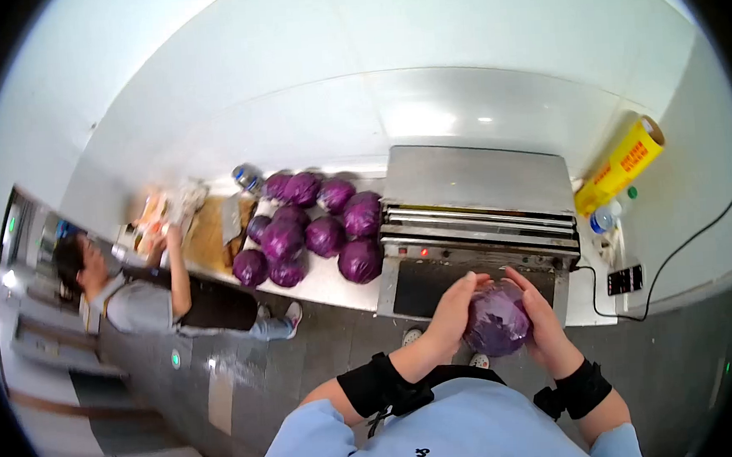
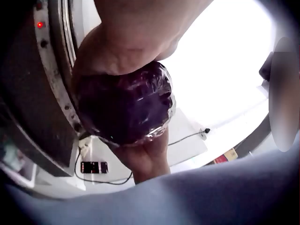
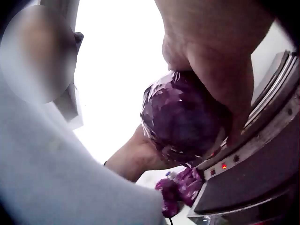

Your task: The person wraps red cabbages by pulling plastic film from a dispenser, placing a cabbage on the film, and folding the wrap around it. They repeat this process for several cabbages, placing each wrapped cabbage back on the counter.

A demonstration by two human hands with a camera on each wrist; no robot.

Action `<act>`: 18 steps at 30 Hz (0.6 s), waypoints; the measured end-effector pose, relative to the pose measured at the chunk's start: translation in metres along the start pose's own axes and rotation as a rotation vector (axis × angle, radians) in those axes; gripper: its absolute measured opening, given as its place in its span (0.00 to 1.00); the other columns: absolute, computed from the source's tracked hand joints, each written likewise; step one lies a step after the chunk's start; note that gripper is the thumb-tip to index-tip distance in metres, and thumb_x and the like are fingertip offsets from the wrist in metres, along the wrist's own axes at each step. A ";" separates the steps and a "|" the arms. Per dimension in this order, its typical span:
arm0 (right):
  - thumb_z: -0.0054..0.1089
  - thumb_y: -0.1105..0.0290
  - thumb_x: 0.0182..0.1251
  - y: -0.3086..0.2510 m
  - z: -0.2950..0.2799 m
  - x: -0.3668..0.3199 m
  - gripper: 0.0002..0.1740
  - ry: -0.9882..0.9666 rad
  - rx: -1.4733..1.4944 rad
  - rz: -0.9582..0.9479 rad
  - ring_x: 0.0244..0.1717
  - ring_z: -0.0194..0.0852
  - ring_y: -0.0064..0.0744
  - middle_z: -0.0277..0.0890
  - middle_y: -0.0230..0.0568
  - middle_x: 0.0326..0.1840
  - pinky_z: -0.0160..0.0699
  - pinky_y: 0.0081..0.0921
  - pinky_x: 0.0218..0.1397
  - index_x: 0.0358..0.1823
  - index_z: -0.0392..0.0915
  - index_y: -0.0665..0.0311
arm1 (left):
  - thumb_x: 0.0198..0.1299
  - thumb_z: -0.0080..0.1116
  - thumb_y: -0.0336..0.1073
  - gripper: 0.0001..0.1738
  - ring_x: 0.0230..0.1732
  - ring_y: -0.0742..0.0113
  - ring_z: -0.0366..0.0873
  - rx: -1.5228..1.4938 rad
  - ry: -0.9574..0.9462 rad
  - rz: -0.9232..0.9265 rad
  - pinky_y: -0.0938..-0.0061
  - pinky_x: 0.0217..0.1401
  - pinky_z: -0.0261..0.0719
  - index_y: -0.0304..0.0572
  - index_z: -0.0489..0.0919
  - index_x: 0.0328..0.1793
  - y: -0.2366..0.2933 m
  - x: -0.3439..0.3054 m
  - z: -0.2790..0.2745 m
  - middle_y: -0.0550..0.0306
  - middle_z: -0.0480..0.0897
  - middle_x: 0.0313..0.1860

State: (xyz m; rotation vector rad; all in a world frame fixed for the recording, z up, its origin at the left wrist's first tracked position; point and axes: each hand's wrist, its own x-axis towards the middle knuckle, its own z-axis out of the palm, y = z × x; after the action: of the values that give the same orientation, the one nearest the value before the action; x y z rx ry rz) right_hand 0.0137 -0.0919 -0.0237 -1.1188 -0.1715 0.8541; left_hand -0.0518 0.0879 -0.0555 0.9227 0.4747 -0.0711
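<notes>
White wall panels [image 1: 454,22] behind, glossy and plain; along their foot, a pale counter [image 1: 323,283] bearing a metal wrapping machine [image 1: 480,175], rollers across its middle and a small red light [image 1: 424,252] on its front. At the near edge of the machine's dark plate [image 1: 416,291], a red cabbage [image 1: 496,325] in clear film, between left hand [image 1: 448,314] and right hand [image 1: 545,318]. Held from both sides in a broad, cupped grip, fingers curved round the film; impossible to tell whether touching the plate as well. Judging by the creased film, looks to be at the stage of snugging the wrap; probably calls next for pressing loose folds flat underneath while keeping a firm hold. Left of the machine, more red cabbages [image 1: 283,238] crowded together, then a wooden board [image 1: 207,238] with a broad blade [image 1: 230,218]. Off to the right, a yellow tube [image 1: 622,167] and a phone [image 1: 625,280]. Below, grey floor tiles [image 1: 323,348]; at far left, another person [image 1: 140,301], arms over the counter, busy with something too blurred to name.
</notes>
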 end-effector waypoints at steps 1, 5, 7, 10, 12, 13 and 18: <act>0.66 0.48 0.74 -0.002 0.001 0.004 0.46 -0.134 -0.029 0.061 0.77 0.66 0.34 0.64 0.43 0.80 0.66 0.35 0.79 0.84 0.58 0.62 | 0.85 0.38 0.55 0.33 0.57 0.65 0.84 -0.050 0.074 0.076 0.66 0.64 0.82 0.29 0.81 0.65 0.001 -0.010 -0.002 0.49 0.86 0.57; 0.77 0.49 0.65 0.000 0.029 0.016 0.58 -0.481 0.000 0.302 0.80 0.62 0.35 0.61 0.42 0.82 0.62 0.36 0.82 0.87 0.50 0.60 | 0.85 0.34 0.58 0.37 0.57 0.61 0.84 0.087 0.215 0.147 0.65 0.66 0.80 0.28 0.83 0.61 0.018 -0.056 -0.027 0.46 0.86 0.56; 0.76 0.49 0.66 0.016 0.046 0.027 0.57 -0.536 0.061 0.348 0.80 0.62 0.35 0.61 0.42 0.81 0.62 0.36 0.82 0.87 0.50 0.60 | 0.84 0.34 0.60 0.38 0.61 0.59 0.83 0.075 0.232 0.197 0.64 0.69 0.78 0.29 0.78 0.68 0.023 -0.075 -0.043 0.43 0.84 0.61; 0.68 0.48 0.73 0.033 0.074 0.042 0.49 -0.553 0.126 0.401 0.79 0.65 0.36 0.63 0.41 0.80 0.66 0.40 0.81 0.85 0.53 0.60 | 0.82 0.33 0.66 0.40 0.75 0.52 0.71 0.051 0.273 0.323 0.57 0.78 0.71 0.42 0.61 0.83 0.031 -0.099 -0.078 0.39 0.71 0.78; 0.54 0.44 0.81 0.063 0.089 0.060 0.36 -0.552 0.152 0.430 0.75 0.71 0.37 0.68 0.39 0.78 0.70 0.43 0.79 0.80 0.62 0.56 | 0.81 0.37 0.66 0.39 0.77 0.52 0.69 0.136 0.350 0.430 0.56 0.80 0.69 0.44 0.61 0.83 0.029 -0.111 -0.110 0.42 0.69 0.79; 0.52 0.44 0.82 0.073 0.099 0.068 0.34 -0.536 0.167 0.492 0.74 0.72 0.36 0.70 0.38 0.77 0.71 0.43 0.79 0.79 0.64 0.55 | 0.81 0.40 0.64 0.39 0.76 0.54 0.70 0.129 0.359 0.422 0.57 0.80 0.68 0.44 0.62 0.83 0.033 -0.120 -0.122 0.44 0.70 0.78; 0.50 0.42 0.83 0.139 0.161 0.114 0.32 -0.397 0.150 0.665 0.71 0.76 0.36 0.76 0.37 0.73 0.75 0.45 0.75 0.76 0.69 0.54 | 0.80 0.51 0.52 0.31 0.72 0.61 0.73 0.001 0.221 0.260 0.63 0.77 0.70 0.40 0.66 0.80 0.027 -0.118 -0.229 0.52 0.75 0.71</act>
State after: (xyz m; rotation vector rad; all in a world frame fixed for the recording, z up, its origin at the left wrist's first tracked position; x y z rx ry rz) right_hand -0.0644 0.1242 -0.0987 -0.8560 -0.0569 1.6559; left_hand -0.2340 0.2663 -0.1015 0.9910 0.5543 0.2693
